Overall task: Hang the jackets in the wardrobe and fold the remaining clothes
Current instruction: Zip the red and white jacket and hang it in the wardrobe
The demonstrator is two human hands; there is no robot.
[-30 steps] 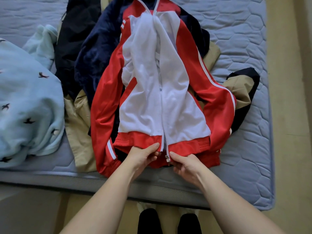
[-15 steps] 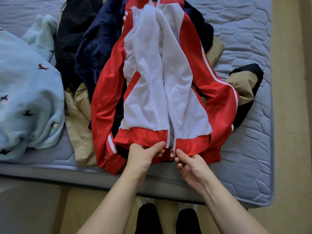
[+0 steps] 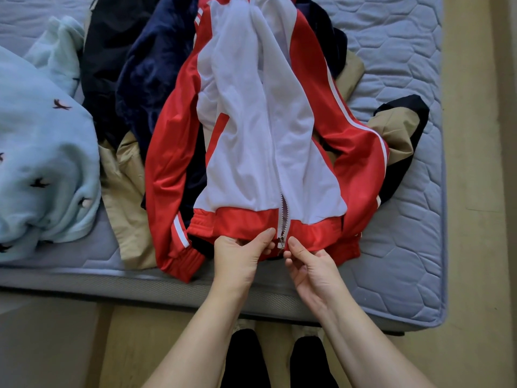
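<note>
At the near edge of the mattress one red-and-white jacket was spread face up over a heap of other clothes, its long axis running straight away from the person. Its hem was pinched by the left hand and right hand, one each side of the zip slider, equally near; the zip was judged ready to be closed

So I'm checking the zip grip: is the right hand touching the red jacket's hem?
Touching. The head view shows the right hand with fingertips pressed on the red jacket hem beside the zipper pull.
</note>
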